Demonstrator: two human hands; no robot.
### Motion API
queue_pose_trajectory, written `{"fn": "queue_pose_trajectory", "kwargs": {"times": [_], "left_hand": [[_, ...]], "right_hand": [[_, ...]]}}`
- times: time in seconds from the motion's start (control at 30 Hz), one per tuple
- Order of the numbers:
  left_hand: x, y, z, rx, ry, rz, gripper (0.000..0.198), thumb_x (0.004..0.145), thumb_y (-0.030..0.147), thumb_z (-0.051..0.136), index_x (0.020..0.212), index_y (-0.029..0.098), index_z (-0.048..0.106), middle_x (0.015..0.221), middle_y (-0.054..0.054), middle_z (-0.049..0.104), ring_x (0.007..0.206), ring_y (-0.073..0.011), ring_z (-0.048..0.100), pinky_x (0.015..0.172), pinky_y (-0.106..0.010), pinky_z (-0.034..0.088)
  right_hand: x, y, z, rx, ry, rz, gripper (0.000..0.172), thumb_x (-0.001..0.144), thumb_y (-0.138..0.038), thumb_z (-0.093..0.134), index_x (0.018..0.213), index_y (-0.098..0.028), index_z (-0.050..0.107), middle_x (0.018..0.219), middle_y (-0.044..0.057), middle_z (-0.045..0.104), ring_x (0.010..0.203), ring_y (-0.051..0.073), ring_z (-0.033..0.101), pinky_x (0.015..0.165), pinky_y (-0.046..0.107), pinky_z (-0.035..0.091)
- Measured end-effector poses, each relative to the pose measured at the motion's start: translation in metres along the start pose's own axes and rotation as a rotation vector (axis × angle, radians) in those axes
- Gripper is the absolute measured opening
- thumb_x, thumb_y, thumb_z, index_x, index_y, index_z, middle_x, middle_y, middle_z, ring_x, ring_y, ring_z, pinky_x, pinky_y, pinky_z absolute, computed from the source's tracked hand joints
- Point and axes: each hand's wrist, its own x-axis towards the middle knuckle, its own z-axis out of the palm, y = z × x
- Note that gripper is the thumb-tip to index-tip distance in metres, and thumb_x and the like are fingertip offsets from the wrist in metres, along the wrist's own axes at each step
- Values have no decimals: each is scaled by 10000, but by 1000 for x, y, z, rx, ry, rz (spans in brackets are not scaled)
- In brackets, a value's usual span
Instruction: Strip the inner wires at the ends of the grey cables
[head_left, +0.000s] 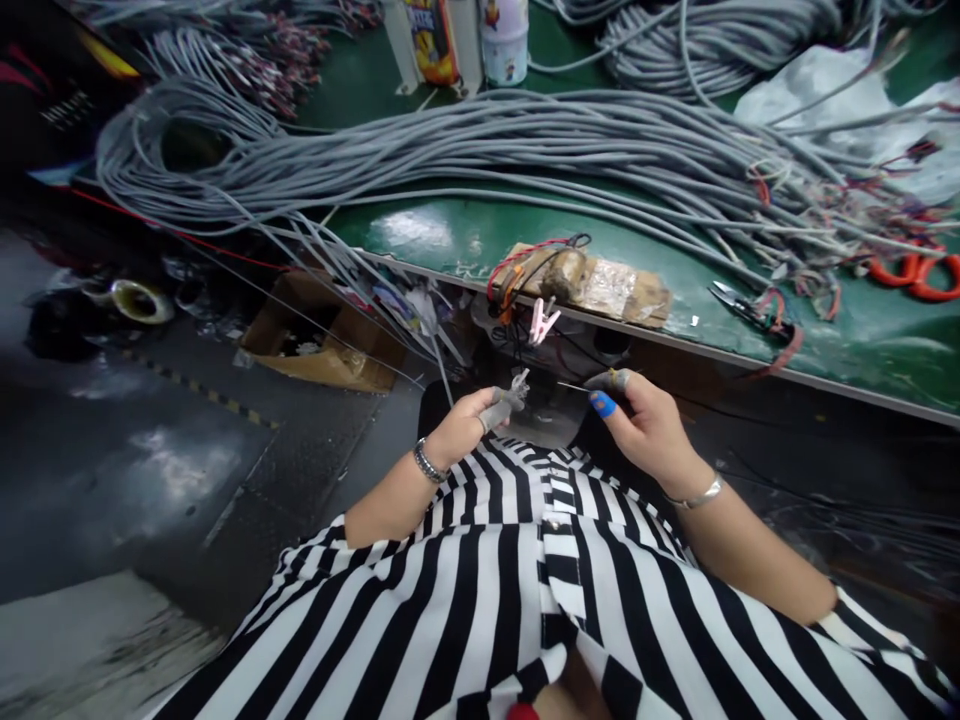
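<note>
My left hand is closed on the end of a grey cable, in front of my body and below the bench edge. Frayed, silvery strands stick out past its covered fingertips. To the right, my right hand pinches a thin, needle-like metal rod that points left toward the strands, with a gap between them. Blue tape wraps the right thumb, and a grey cover sits on the index finger. How the rod continues inside the fingers is hidden.
A long bundle of grey cables lies across the green bench. At its front edge are a taped block and a pink clip. Pliers and orange-handled scissors lie right. A cardboard box stands lower left.
</note>
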Motion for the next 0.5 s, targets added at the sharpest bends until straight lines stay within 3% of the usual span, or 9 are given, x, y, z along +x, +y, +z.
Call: {"fn": "queue_pose_trajectory", "kwargs": {"times": [0.07, 0.17, 0.3, 0.5], "left_hand": [[-1, 2, 2, 127, -10, 57, 231, 866, 338, 503, 872, 151, 639, 754, -20, 640, 688, -111, 570, 668, -223, 458], [-4, 5, 4, 447, 59, 249, 212, 872, 298, 507, 919, 168, 668, 829, -44, 680, 765, -142, 610, 716, -251, 466], [-10, 9, 9, 830, 196, 480, 189, 835, 230, 517, 725, 163, 655, 646, -39, 633, 648, -150, 585, 643, -264, 439], [-16, 11, 12, 1025, 262, 636, 143, 745, 122, 487, 669, 171, 598, 571, -21, 571, 565, -145, 529, 569, -272, 381]], "right_hand": [[-1, -6, -7, -59, -23, -39, 148, 888, -256, 502, 973, -197, 607, 852, 49, 622, 783, 173, 586, 707, 299, 469], [-3, -13, -15, -187, -62, -97, 139, 887, -231, 491, 949, -181, 606, 833, 59, 608, 774, 179, 571, 690, 302, 453], [-5, -18, -21, -436, -122, -184, 90, 852, -222, 525, 849, -170, 598, 840, 76, 612, 752, 192, 539, 653, 314, 414], [-3, -23, -22, -562, -207, -265, 102, 847, -235, 516, 784, -187, 579, 831, 84, 605, 722, 197, 482, 648, 332, 369]]}}
